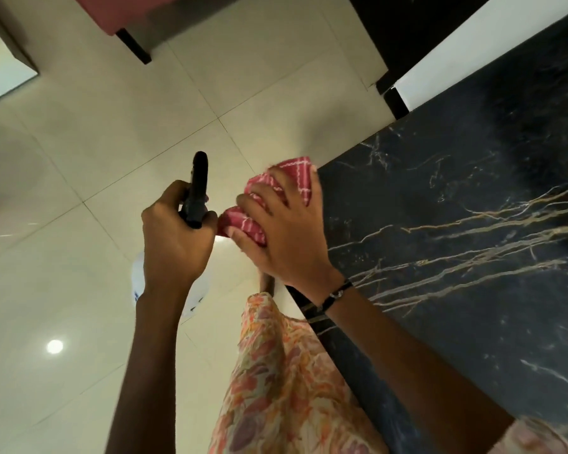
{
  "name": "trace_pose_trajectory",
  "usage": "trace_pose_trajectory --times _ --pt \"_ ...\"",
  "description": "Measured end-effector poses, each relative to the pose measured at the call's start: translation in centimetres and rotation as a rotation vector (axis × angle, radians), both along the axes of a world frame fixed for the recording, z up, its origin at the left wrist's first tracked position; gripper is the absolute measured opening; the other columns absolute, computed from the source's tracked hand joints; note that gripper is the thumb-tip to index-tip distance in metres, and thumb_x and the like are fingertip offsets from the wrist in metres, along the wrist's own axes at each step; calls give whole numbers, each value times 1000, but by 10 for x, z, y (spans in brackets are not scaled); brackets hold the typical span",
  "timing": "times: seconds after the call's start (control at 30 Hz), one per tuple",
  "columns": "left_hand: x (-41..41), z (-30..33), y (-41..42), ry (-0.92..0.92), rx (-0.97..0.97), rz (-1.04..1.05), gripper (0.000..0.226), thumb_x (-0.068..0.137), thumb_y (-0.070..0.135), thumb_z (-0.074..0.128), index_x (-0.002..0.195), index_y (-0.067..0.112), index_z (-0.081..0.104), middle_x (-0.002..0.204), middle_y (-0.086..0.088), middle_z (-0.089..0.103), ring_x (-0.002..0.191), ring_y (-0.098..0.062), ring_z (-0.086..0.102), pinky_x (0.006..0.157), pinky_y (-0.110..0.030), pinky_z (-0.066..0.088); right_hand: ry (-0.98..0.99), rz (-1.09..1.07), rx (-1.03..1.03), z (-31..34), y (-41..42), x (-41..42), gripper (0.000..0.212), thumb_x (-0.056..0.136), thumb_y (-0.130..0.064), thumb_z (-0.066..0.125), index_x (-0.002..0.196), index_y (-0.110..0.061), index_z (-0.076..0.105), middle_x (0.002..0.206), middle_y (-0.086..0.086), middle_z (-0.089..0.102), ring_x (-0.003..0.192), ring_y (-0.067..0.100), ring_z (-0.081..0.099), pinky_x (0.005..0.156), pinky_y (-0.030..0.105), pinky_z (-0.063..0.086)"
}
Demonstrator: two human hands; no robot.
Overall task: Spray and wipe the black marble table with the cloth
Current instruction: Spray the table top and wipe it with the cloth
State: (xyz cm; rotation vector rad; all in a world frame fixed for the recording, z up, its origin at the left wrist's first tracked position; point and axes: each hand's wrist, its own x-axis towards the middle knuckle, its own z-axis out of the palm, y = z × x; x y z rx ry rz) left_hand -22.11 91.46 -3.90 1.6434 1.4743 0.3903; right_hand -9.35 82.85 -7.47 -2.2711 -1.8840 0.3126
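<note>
The black marble table [456, 198], veined in gold and white, fills the right side of the head view. My right hand [282, 231] grips a bunched red checked cloth [292, 178] at the table's left corner, partly off its edge. My left hand [174, 237] is just left of it, over the floor, curled round the black trigger head of a spray bottle [197, 188]. The bottle's white body [138, 276] shows below my wrist, mostly hidden by the hand and forearm.
Cream floor tiles [95, 142] spread to the left of the table. A pink seat on a black leg [135, 44] stands at the top, and dark furniture with a white panel [440, 57] at the upper right. My floral garment [276, 388] hangs against the table's near edge.
</note>
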Motion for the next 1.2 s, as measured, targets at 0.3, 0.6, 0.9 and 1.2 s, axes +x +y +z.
trace_pose_trajectory --times 0.3,0.6,0.9,1.2 --pt "-61 5 -67 11 15 64 19 69 17 49 84 11 59 63 -1 52 56 -34 45 57 -38 42 -178 265 48 -8 -12 -12 41 87 -44 58 122 -22 62 132 4 58 132 30 43 109 65 20" --pt "-93 -18 -148 -105 -22 -31 20 63 15 48 79 9 58 77 -12 62 58 -30 45 57 -38 41 -306 250 13 -8 -132 -31 34 94 -27 50 127 -21 54 149 3 39 143 32 25 115 57 20" --pt "-100 -33 -181 -100 -19 -169 29 60 16 46 81 0 58 77 -28 58 71 -47 48 62 -49 45 -336 84 -23 -4 -232 -53 38 100 -35 40 133 -22 52 151 1 38 143 30 25 112 58 25" --pt "-106 -37 -177 -138 -18 -271 11 72 2 53 80 2 60 63 -12 52 59 -34 43 58 -44 43 -461 -36 -30 -12 -112 -57 45 99 -32 44 144 -30 35 159 3 18 147 28 14 117 55 14"
